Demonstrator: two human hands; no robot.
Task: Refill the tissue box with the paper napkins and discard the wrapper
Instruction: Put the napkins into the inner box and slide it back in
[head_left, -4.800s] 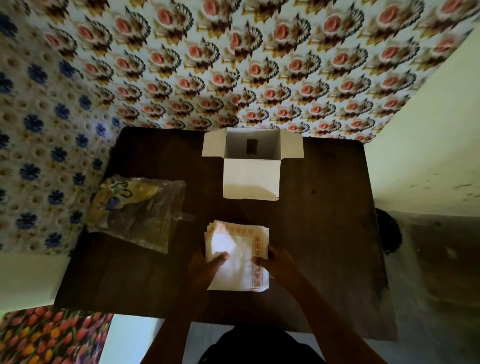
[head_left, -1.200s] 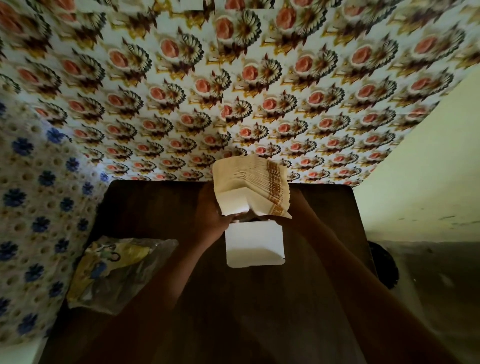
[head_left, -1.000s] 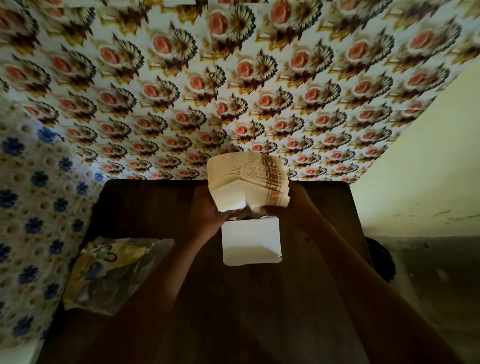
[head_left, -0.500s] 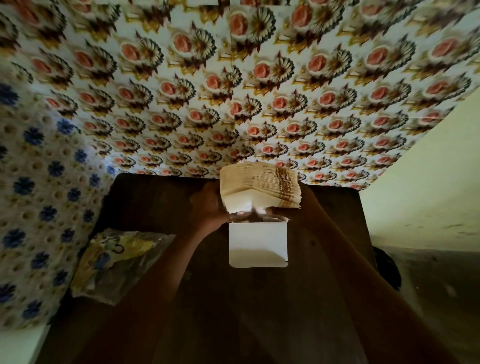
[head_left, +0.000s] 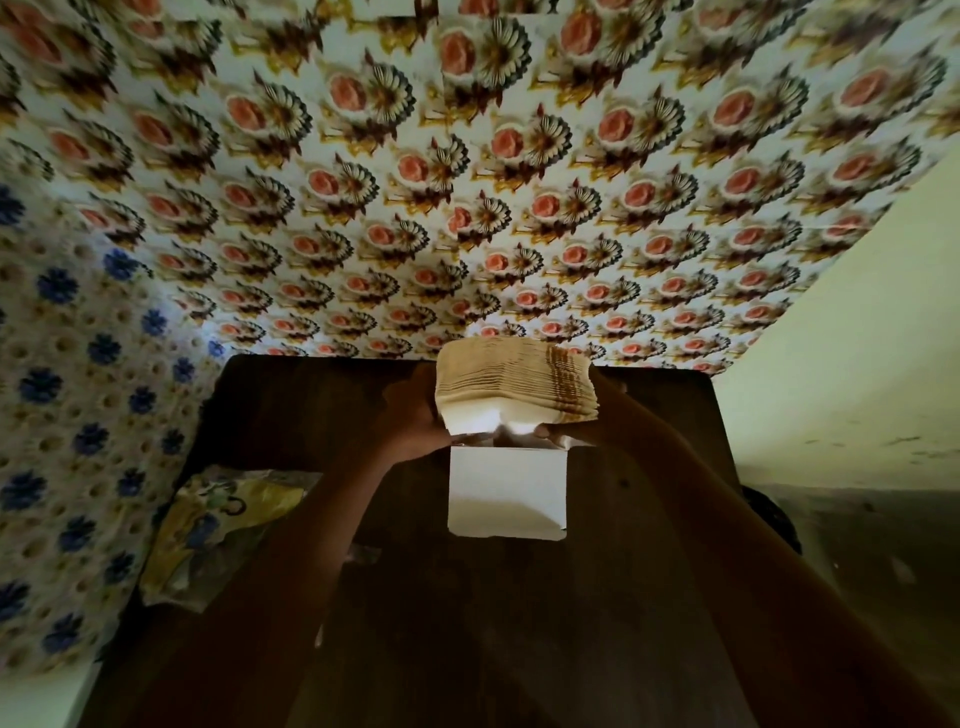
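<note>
A thick stack of white paper napkins (head_left: 511, 382) with orange-brown borders hangs just above the open top of the white tissue box (head_left: 506, 491), which stands on the dark wooden table (head_left: 649, 519). My left hand (head_left: 415, 418) grips the stack's left side and my right hand (head_left: 587, 421) grips its right side and underside. The stack's lower edge meets the box's opening, whose inside is hidden. The empty clear wrapper (head_left: 223, 530) with yellow and blue print lies at the table's left edge.
Floral-patterned walls stand behind and to the left of the table. A pale plain wall (head_left: 857, 364) lies to the right. A dark round object (head_left: 774, 519) sits low beyond the table's right edge.
The stack was lifted from the table's front and carried over to the box. In the last second both hands have lowered it slightly toward the opening.
</note>
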